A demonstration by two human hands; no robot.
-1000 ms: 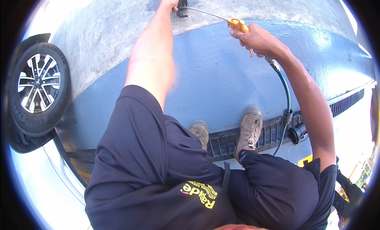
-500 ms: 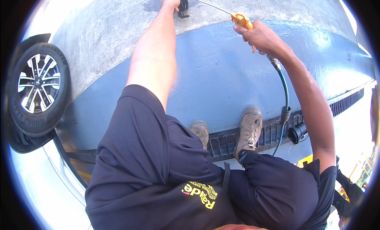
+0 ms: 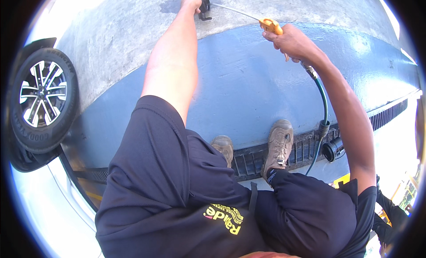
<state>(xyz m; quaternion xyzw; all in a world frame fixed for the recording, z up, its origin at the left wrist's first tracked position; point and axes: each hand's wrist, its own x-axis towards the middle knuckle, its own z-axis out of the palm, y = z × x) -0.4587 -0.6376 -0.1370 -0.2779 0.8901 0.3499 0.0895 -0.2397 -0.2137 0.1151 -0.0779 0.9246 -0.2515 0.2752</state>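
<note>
With my left arm stretched far forward, my left hand (image 3: 191, 2) is closed on a round black part (image 3: 204, 4) that has an open rim and a small side tab; its exact kind I cannot make out. My right hand (image 3: 290, 41) is wrapped round an orange air blow gun (image 3: 271, 26). The gun's long thin metal nozzle (image 3: 235, 11) points left, its tip close to the open side of the black part. From the gun's lower end a green air hose (image 3: 323, 100) runs down by a metal coupling (image 3: 310, 71).
A car wheel (image 3: 43, 93) stands at the left beside a white car body (image 3: 49, 200). A dark drain grate (image 3: 248, 164) crosses the floor under my shoes (image 3: 279, 142). Another black cylindrical part (image 3: 332, 150) lies right of the hose. Wet patches mark the concrete (image 3: 115, 40).
The nozzle tip has drawn back slightly to the right, away from the black part. My right hand and the hose have shifted a little right. My left hand has barely moved.
</note>
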